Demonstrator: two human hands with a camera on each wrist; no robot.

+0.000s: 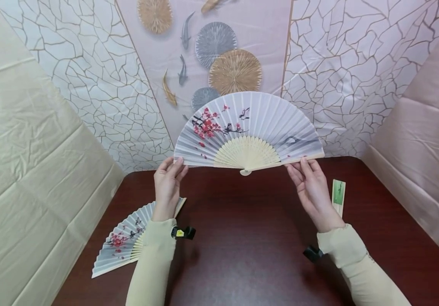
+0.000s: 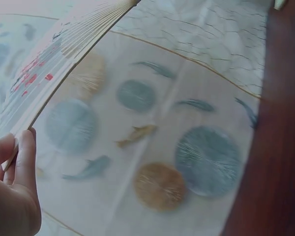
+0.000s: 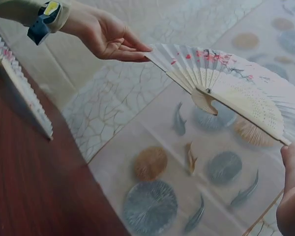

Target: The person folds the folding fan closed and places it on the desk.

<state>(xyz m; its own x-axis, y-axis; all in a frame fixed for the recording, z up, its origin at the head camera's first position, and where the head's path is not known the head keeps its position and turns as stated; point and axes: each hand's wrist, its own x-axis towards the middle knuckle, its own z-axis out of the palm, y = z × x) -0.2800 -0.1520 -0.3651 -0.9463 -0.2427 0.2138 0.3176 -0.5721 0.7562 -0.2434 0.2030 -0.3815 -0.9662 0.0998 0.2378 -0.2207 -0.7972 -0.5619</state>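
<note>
Pale backdrop cloth (image 1: 269,29), printed with fish and round leaves, rises behind the far edge of a dark red-brown table (image 1: 235,238). Watching remotely through the head camera, I find the raised fan (image 1: 269,119) spread wide over that far edge, held clear of the tabletop, its pivot at bottom centre. On my left hand (image 1: 167,185), thumb and fingers pinch the fan's left end; my right hand (image 1: 311,187) pinches the lower right guard stick, between the pivot and its outer tip.

I judge the step in hand to be keeping the leaf spread. To do it well, I would pull evenly on both end sticks, keep the pinches light and on the sticks rather than the pleats, and let the pivot sit level so no rib twists. Too much pull could strain the thin leaf.

Beyond it, a second fan (image 1: 120,240) lies partly spread by the table's left edge, some of it hidden under my left forearm. Towards the far right corner lies a green-panelled strip (image 1: 339,191), partly behind my right hand; whether it is a case holding anything, I cannot tell. Otherwise I make out no container.
</note>
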